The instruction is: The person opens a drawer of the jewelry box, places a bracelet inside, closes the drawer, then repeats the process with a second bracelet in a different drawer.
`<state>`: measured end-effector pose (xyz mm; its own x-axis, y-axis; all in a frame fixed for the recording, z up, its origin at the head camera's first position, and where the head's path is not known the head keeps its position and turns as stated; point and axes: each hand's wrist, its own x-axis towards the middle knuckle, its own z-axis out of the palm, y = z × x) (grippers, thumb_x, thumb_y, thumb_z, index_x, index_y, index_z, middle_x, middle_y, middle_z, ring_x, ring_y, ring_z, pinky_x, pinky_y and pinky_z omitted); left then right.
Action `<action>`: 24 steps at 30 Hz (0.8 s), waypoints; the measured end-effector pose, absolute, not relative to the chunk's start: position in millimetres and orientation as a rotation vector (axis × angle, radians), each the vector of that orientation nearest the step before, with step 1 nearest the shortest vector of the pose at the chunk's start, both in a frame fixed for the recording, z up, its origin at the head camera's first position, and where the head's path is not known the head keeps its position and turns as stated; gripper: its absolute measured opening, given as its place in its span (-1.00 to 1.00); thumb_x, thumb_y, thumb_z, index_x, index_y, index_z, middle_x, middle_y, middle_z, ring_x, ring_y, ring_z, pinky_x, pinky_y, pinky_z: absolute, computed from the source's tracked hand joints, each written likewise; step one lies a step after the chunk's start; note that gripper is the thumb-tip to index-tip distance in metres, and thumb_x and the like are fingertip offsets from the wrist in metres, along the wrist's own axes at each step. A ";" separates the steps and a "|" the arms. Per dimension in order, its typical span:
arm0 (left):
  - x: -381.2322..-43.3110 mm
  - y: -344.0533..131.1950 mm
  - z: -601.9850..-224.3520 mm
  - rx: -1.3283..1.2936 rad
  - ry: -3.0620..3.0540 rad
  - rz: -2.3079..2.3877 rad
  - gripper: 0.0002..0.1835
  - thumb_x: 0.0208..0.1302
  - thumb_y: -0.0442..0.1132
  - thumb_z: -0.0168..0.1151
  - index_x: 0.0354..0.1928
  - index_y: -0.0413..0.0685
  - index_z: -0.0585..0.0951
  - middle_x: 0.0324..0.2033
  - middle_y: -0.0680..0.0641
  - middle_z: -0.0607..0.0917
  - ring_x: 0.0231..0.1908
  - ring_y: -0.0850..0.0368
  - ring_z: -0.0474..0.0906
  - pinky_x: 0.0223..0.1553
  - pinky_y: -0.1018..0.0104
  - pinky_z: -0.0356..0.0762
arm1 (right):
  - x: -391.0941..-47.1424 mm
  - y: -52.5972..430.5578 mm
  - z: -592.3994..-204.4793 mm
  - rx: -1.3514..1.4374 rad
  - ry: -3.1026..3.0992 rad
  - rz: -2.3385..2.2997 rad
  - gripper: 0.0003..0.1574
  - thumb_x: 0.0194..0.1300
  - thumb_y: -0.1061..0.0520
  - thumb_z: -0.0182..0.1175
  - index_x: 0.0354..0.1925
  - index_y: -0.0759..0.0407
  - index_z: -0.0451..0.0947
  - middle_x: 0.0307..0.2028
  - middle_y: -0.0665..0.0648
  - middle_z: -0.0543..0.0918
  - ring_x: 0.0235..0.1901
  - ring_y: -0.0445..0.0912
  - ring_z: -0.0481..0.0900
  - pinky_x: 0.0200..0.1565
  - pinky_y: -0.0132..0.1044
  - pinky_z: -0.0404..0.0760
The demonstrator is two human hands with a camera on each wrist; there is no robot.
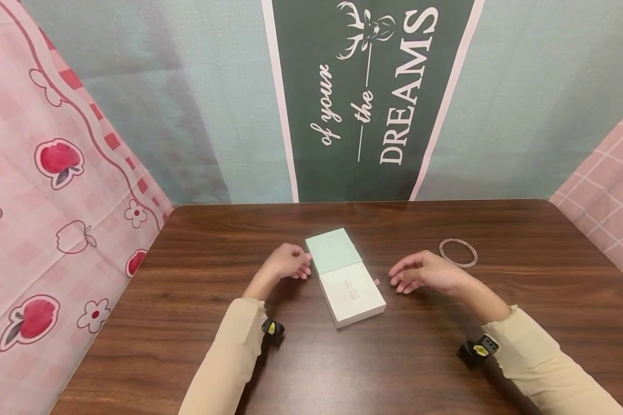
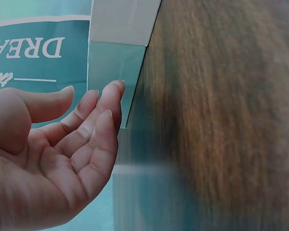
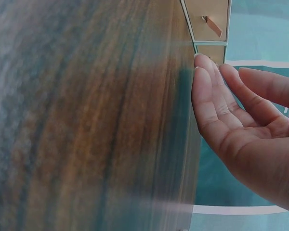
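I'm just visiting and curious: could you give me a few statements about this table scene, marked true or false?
1. A flat, pale-green rectangular box and a flat, white rectangular box lie end to end on the brown wood-grain table. True.
2. The person's left hand grips the white box. False: it grips nothing and is beside the pale-green box.
3. A small pinkish tab sticks out from the white box's side. True.
4. The thin, round, pale-pink ring lies inside a box. False: it lies on the table.
5. The person's right hand holds nothing. True.
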<state>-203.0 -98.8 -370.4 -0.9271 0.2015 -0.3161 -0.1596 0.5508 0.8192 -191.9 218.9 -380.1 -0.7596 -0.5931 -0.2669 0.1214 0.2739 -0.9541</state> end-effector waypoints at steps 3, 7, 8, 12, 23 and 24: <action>-206.3 -97.5 -371.3 0.019 2.410 1.335 -0.73 0.33 -0.22 0.06 -0.38 -0.34 0.54 -0.54 -0.15 0.65 -0.58 0.13 0.57 -0.44 0.32 0.55 | -191.8 218.8 -379.8 -0.422 1.948 -1.534 -0.65 0.25 0.38 0.02 -0.07 0.70 0.35 -0.28 0.42 0.60 -0.36 0.03 0.62 -0.25 -0.16 0.60; -209.1 -95.9 -373.3 0.023 2.411 1.325 -0.73 0.32 -0.22 0.07 -0.38 -0.34 0.54 -0.54 -0.16 0.66 -0.58 0.13 0.57 -0.45 0.33 0.55 | -191.4 218.7 -379.2 -0.414 1.954 -1.528 -0.65 0.25 0.38 0.03 -0.07 0.68 0.36 -0.28 0.42 0.60 -0.36 0.03 0.62 -0.25 -0.15 0.60; -209.5 -95.4 -373.7 0.023 2.412 1.323 -0.74 0.32 -0.22 0.08 -0.39 -0.34 0.54 -0.54 -0.16 0.66 -0.59 0.13 0.57 -0.46 0.33 0.55 | -191.2 218.7 -379.0 -0.412 1.957 -1.526 -0.65 0.25 0.38 0.03 -0.07 0.67 0.37 -0.28 0.42 0.60 -0.36 0.03 0.62 -0.25 -0.15 0.60; -210.6 -94.3 -374.8 0.029 2.421 1.307 -0.74 0.32 -0.22 0.08 -0.41 -0.31 0.54 -0.57 -0.14 0.65 -0.60 0.15 0.56 -0.48 0.35 0.55 | -190.7 218.6 -378.7 -0.405 1.960 -1.524 -0.65 0.25 0.37 0.04 -0.07 0.67 0.37 -0.28 0.42 0.60 -0.36 0.04 0.62 -0.25 -0.15 0.60; -213.6 -93.2 -377.3 0.024 2.410 1.298 -0.75 0.31 -0.21 0.09 -0.41 -0.29 0.54 -0.57 -0.12 0.65 -0.60 0.16 0.56 -0.46 0.35 0.56 | -191.1 218.8 -378.1 -0.402 1.969 -1.518 -0.66 0.25 0.37 0.04 -0.07 0.65 0.38 -0.28 0.42 0.60 -0.36 0.04 0.62 -0.25 -0.15 0.60; -214.0 -93.2 -377.6 0.024 2.406 1.302 -0.74 0.31 -0.21 0.09 -0.41 -0.29 0.54 -0.57 -0.12 0.65 -0.60 0.16 0.56 -0.46 0.35 0.56 | -191.1 218.8 -377.9 -0.402 1.971 -1.517 -0.66 0.25 0.36 0.04 -0.07 0.65 0.38 -0.28 0.42 0.60 -0.36 0.04 0.62 -0.25 -0.15 0.60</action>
